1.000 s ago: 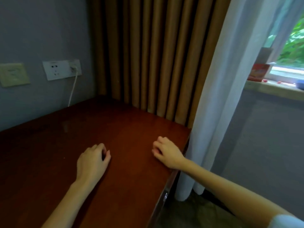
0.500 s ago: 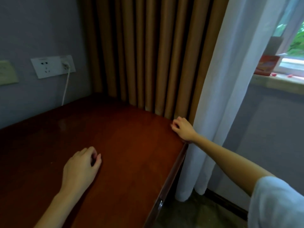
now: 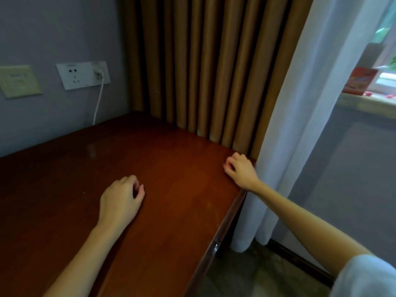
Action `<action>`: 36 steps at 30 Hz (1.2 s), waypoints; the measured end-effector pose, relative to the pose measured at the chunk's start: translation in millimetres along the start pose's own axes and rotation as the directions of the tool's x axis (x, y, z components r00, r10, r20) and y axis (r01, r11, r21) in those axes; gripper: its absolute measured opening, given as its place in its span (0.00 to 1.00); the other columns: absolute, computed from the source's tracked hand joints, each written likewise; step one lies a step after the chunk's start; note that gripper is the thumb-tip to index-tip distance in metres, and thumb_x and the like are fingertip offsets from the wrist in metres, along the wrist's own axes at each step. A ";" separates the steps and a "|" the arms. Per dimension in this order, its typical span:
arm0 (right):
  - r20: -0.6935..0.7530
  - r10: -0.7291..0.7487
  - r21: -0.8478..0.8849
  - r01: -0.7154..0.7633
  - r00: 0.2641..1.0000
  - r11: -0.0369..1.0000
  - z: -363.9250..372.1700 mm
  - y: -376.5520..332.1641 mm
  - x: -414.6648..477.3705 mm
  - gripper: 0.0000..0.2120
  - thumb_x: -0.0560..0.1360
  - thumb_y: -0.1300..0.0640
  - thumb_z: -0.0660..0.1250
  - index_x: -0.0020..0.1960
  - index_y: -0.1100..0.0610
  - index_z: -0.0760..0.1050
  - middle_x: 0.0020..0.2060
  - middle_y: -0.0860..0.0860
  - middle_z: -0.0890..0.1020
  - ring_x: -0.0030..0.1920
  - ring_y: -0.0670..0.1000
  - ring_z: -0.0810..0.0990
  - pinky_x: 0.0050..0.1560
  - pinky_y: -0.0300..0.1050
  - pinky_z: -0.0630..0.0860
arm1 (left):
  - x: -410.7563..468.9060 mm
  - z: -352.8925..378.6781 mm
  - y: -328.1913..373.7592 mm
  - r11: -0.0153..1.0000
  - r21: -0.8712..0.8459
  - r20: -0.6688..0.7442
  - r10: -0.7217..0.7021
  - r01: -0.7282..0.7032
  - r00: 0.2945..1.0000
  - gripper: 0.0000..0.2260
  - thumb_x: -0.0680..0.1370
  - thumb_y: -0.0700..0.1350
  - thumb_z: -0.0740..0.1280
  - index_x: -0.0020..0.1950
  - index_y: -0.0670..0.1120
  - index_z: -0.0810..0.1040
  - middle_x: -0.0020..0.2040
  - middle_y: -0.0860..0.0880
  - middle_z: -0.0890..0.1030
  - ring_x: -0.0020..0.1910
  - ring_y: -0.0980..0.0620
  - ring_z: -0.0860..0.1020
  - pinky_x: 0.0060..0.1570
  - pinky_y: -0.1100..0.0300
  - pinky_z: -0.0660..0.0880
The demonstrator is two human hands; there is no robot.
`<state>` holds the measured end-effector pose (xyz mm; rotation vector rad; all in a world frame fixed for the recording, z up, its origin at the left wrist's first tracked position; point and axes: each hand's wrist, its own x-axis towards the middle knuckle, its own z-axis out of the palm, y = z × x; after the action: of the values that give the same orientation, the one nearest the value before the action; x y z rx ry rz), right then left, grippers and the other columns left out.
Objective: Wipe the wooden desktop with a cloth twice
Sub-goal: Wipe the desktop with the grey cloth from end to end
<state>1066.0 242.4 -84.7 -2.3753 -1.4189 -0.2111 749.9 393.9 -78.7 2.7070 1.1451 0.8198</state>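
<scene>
The dark red-brown wooden desktop fills the lower left of the view. My left hand rests knuckles-up on its middle, fingers loosely curled under, holding nothing. My right hand sits at the desk's far right corner beside the curtains, its fingers curled against the wood. No cloth shows in either hand or anywhere on the desk.
Brown curtains hang behind the desk's far edge, and a white sheer curtain falls along its right side. A wall socket with a white cable plugged in is on the left wall. The windowsill holds a red box.
My right hand slid from the near right edge up to the desk's far right corner and now stays there. My left hand has kept its place on the desk.
</scene>
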 end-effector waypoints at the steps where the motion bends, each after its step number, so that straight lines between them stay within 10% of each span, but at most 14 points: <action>1: 0.014 -0.044 0.002 0.044 0.999 0.999 -0.4 -18.5 -15.5 0.12 0.78 0.49 0.58 0.42 0.55 0.71 0.41 0.49 0.68 0.44 0.54 0.69 0.43 0.46 0.62 | -0.1 0.0 0.0 1.000 0.001 -0.002 0.002 -0.002 1.000 0.07 0.77 0.47 0.65 0.39 0.49 0.73 0.32 0.55 0.72 0.32 0.57 0.72 0.29 0.65 0.66; 11: 0.132 -0.606 0.194 0.579 0.785 0.792 -18.9 -201.7 -166.5 0.09 0.77 0.49 0.58 0.45 0.53 0.71 0.45 0.49 0.70 0.44 0.49 0.66 0.44 0.44 0.63 | -12.3 -15.0 2.5 1.000 0.001 0.033 0.017 -0.017 0.999 0.08 0.78 0.49 0.63 0.40 0.49 0.72 0.33 0.53 0.72 0.32 0.54 0.71 0.27 0.62 0.62; 22: 0.058 -0.042 -0.044 0.044 0.997 0.998 -3.6 -77.6 -49.0 0.10 0.79 0.51 0.59 0.45 0.56 0.72 0.43 0.52 0.68 0.51 0.59 0.72 0.45 0.47 0.64 | -82.0 -72.6 -48.4 0.998 0.048 0.043 -0.036 0.034 0.998 0.07 0.78 0.49 0.64 0.41 0.49 0.74 0.32 0.54 0.74 0.30 0.57 0.73 0.27 0.64 0.69; 32: 0.126 -0.696 0.217 0.665 0.707 0.714 -10.6 -280.1 -190.9 0.10 0.78 0.50 0.58 0.48 0.55 0.73 0.46 0.51 0.71 0.45 0.51 0.67 0.45 0.46 0.66 | -100.5 -80.5 -47.6 0.996 0.061 0.017 -0.070 0.068 0.997 0.08 0.78 0.50 0.63 0.42 0.49 0.73 0.34 0.53 0.74 0.33 0.55 0.74 0.30 0.60 0.71; 36: 0.122 -0.590 0.169 0.569 0.798 0.805 7.8 -223.2 -124.5 0.09 0.79 0.50 0.59 0.47 0.55 0.73 0.44 0.49 0.68 0.46 0.49 0.68 0.49 0.48 0.68 | -111.5 -90.1 -66.6 0.993 0.065 0.015 -0.097 0.096 0.995 0.07 0.78 0.50 0.63 0.42 0.50 0.74 0.34 0.54 0.74 0.33 0.58 0.74 0.30 0.64 0.71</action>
<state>810.4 238.9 -78.7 -1.8218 -2.1537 -0.0703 597.2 353.8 -69.9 2.6791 1.3084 0.7568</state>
